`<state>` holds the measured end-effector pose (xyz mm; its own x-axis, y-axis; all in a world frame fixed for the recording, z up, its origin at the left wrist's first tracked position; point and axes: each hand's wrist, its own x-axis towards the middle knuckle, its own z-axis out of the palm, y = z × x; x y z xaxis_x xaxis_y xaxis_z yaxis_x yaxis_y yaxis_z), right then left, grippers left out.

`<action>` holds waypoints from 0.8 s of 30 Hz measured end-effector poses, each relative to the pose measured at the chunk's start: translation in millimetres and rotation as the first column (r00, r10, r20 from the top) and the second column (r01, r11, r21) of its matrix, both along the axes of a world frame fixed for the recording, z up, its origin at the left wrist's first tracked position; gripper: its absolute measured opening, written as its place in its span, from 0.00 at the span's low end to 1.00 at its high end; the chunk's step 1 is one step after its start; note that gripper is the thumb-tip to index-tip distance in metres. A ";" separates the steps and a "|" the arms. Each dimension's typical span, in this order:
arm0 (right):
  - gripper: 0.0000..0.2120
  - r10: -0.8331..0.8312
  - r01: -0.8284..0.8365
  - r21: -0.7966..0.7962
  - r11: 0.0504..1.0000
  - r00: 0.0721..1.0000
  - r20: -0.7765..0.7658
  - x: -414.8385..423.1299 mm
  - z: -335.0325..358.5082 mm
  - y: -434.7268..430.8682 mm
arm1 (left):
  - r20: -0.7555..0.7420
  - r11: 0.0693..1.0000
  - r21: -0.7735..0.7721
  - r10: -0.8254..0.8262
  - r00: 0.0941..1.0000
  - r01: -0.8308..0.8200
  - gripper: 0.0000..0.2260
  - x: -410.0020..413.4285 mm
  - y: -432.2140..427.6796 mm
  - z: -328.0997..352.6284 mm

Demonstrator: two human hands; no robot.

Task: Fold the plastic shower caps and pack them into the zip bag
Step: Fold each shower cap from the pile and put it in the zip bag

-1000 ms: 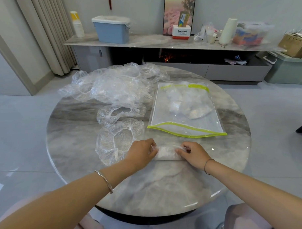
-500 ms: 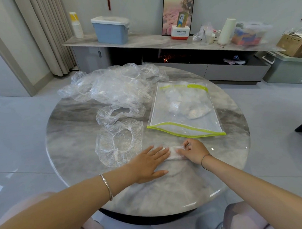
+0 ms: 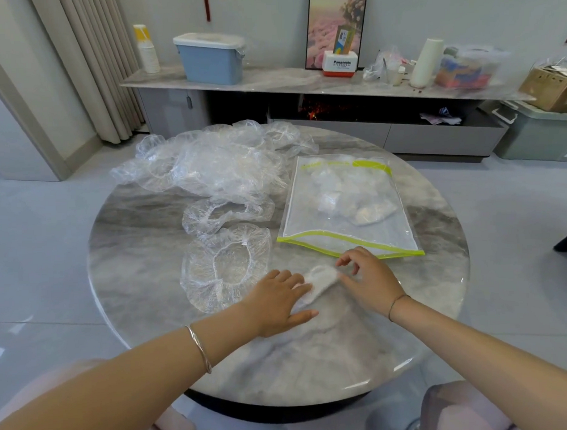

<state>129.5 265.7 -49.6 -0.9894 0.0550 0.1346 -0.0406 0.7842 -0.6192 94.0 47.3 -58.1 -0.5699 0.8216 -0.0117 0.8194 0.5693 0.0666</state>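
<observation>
The folded shower cap lies on the desk between your hands. Its long axis slants from near-left to far-right, toward the zip bag just beyond. Your left hand presses flat on its near end, the grip spread and holding nothing. Your right hand, nearer the bag, sits at the far end with its grip slack and fingers loosely curled. Half a second ago it pinched that end, and the cap lay more crosswise.
</observation>
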 end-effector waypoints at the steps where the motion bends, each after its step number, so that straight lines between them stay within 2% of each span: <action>1: 0.08 0.100 -0.099 0.066 0.993 0.995 -0.022 2.5 2.4 -4.0 | 0.004 1.000 -0.010 0.010 1.000 -0.010 0.42 -0.9 -2.2 2.2; 4: 0.13 0.325 -0.319 0.246 0.915 0.946 0.018 10.6 0.5 -14.4 | 0.079 0.999 -0.047 0.027 0.996 -0.024 0.44 -3.9 -10.2 3.0; 7: 0.25 0.386 -0.411 0.326 0.851 0.911 0.143 14.5 -5.7 -17.0 | 0.070 0.998 -0.068 -0.006 0.998 0.011 0.43 -5.3 -16.2 3.2; 11: 0.31 0.417 -0.455 0.435 0.777 0.890 0.186 13.2 -8.9 -18.1 | 0.099 0.995 -0.103 -0.005 0.995 0.015 0.46 -7.8 -21.1 1.4; 13: 0.35 0.391 -0.439 0.449 0.778 0.898 0.202 11.8 -9.1 -20.7 | 0.097 0.995 -0.103 -0.004 0.995 0.014 0.46 -11.3 -21.8 1.9; 15: 0.31 0.376 -0.408 0.442 0.799 0.912 0.163 9.6 -12.6 -24.5 | 0.098 0.995 -0.098 0.004 0.995 0.006 0.46 -15.3 -22.5 0.8; 18: 0.18 0.329 -0.344 0.376 0.860 0.938 0.106 4.4 -18.7 -30.4 | 0.148 0.999 -0.029 0.035 0.988 -0.031 0.40 -18.9 -22.9 -1.5; 21: 0.04 0.222 -0.231 0.195 0.953 0.973 0.065 1.4 -15.8 -34.9 | 0.190 0.993 0.078 0.070 0.979 -0.086 0.26 -20.2 -18.1 -0.7; 22: 0.04 0.179 -0.187 0.116 0.976 0.981 0.076 0.5 -13.6 -35.5 | 0.202 0.986 0.110 0.103 0.974 -0.127 0.21 -20.1 -15.9 0.3; 24: 0.13 0.103 -0.097 -0.048 0.994 0.983 0.154 0.0 -11.5 -37.4 | 0.257 0.954 0.166 0.202 0.945 -0.250 0.16 -19.4 -12.1 2.0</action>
